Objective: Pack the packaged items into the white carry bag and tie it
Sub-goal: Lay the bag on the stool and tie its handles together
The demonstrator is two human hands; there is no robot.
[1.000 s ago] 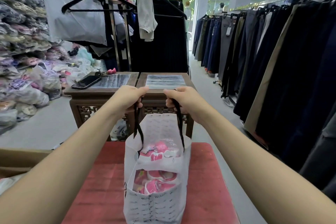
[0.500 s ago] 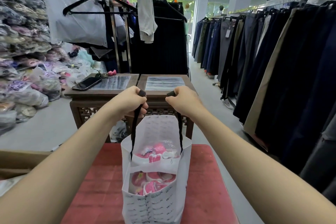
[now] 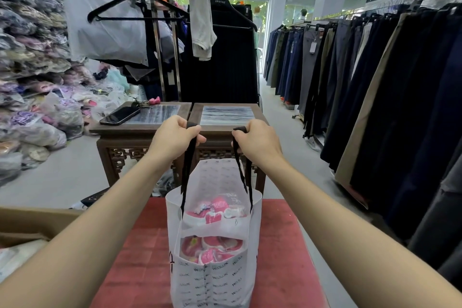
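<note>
A white carry bag (image 3: 212, 280) with small black lettering stands upright on a red-topped table (image 3: 140, 252). Its mouth gapes, and packaged items (image 3: 215, 210) in clear wrap with pink contents lie stacked inside, more of them lower down. Two black ribbon handles rise taut from the bag's rim. My left hand (image 3: 175, 140) grips the left handle (image 3: 186, 175) in a fist above the bag. My right hand (image 3: 257, 140) grips the right handle (image 3: 243, 172) the same way. The hands are a bag's width apart.
Two dark wooden tables (image 3: 220, 130) stand just beyond, with a black phone (image 3: 120, 115) on the left one. A rack of dark trousers (image 3: 375, 87) lines the right side. Bagged clothes (image 3: 32, 97) pile up at the left. A cardboard box (image 3: 27, 225) sits at my lower left.
Both hands have drawn a little further apart, and the handles now run straight and taut. The bag's mouth has spread wider.
</note>
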